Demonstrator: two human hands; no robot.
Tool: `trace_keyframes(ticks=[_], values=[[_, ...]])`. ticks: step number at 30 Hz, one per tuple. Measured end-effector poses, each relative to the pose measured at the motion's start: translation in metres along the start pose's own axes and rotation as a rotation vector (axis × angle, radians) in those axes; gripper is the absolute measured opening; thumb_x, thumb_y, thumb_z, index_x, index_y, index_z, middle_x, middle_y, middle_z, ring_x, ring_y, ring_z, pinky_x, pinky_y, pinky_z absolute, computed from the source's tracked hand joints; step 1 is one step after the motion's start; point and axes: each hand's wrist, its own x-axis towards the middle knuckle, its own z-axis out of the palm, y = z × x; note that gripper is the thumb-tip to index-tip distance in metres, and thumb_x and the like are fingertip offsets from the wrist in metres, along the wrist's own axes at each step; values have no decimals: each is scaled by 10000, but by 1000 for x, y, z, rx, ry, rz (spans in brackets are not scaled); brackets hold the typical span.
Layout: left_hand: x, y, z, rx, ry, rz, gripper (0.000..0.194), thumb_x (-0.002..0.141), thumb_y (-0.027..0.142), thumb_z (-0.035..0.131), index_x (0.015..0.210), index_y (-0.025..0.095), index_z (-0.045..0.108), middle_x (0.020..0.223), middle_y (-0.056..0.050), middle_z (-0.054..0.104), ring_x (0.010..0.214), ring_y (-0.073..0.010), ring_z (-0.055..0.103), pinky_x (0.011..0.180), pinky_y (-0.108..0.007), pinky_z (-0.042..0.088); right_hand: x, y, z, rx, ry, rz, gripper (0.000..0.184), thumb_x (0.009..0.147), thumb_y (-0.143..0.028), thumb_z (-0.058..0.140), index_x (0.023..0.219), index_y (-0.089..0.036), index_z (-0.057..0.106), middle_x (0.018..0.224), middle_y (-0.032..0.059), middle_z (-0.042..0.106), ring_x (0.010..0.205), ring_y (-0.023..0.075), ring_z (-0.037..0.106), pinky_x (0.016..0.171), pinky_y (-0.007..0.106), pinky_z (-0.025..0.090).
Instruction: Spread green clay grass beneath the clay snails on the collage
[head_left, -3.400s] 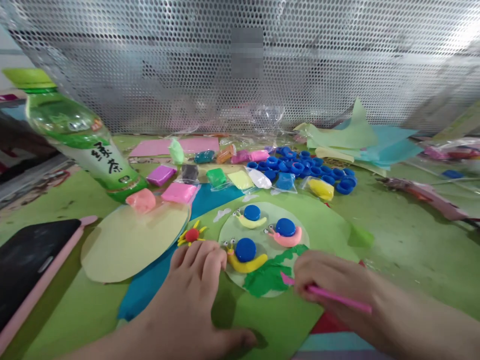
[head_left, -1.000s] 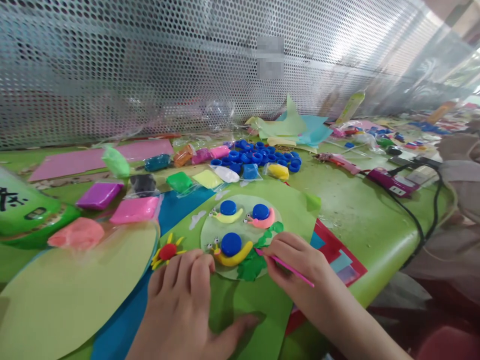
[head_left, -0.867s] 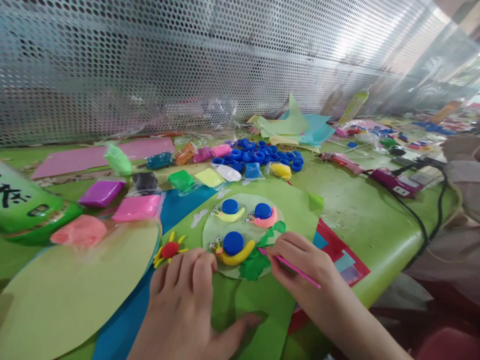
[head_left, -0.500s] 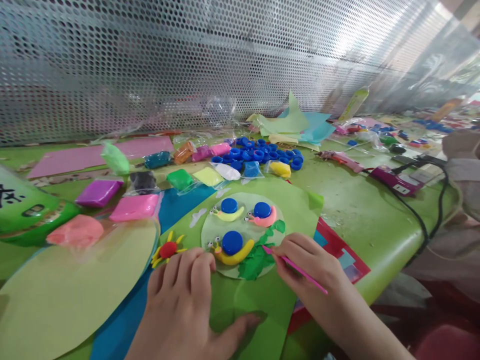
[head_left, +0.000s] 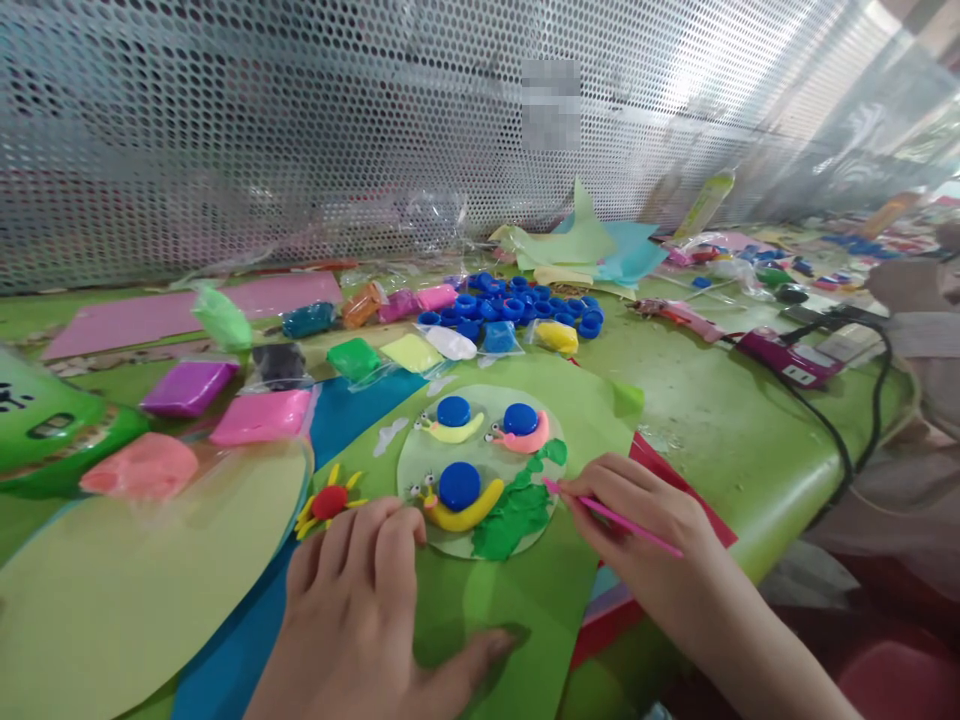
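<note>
My right hand (head_left: pixel 637 505) pinches a thin pink clay modelling tool (head_left: pixel 619 515), its tip by the right edge of the green clay patch (head_left: pixel 514 515). That patch lies on a pale green paper circle (head_left: pixel 480 455). Three clay snails share the circle: a yellow snail (head_left: pixel 469 515), a pale yellow snail (head_left: pixel 454 432) and a pink snail (head_left: pixel 529 438), each with a blue bottle cap as shell. My left hand (head_left: pixel 367 590) rests on the green paper (head_left: pixel 491 620), thumb spread out. Just past its fingers is a red and yellow clay sun (head_left: pixel 328 502).
Bagged clay pieces, such as a purple block (head_left: pixel 189 388) and a pink block (head_left: pixel 261 416), lie behind the paper. Several blue caps (head_left: pixel 517 300) are heaped there. A pale yellow oval (head_left: pixel 150 590) is at left, a power strip (head_left: pixel 795 358) with cables at right.
My right hand and the tool have shifted right, moving the tip from over the green clay to its right edge. My left hand stays on the paper; the view has shifted slightly.
</note>
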Motion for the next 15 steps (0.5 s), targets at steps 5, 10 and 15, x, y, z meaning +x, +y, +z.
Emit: trace_keyframes(ticks=[5, 10, 15], values=[[1, 3, -2, -13, -12, -36, 639, 657, 725, 483, 929, 148, 446, 846, -104, 537, 797, -283, 534, 692, -448, 409, 8, -7, 4, 97, 76, 15, 131, 807, -87, 526, 779, -177, 617, 741, 22, 617, 661, 107, 596, 579, 192, 464], [0, -1, -2, -14, -16, -7, 636, 639, 718, 517, 947, 166, 445, 858, -97, 549, 810, -274, 540, 684, -424, 415, 12, -12, 13, 172, 22, 40, 141, 800, -97, 510, 756, -184, 612, 715, 20, 609, 623, 114, 580, 542, 206, 456], [0, 0, -1, -37, -21, -25, 654, 630, 720, 525, 955, 156, 468, 865, -96, 550, 815, -278, 529, 710, -421, 382, 9, -11, 15, 232, 27, 129, 134, 785, -89, 523, 742, -185, 606, 704, 0, 616, 593, 93, 568, 528, 181, 442]])
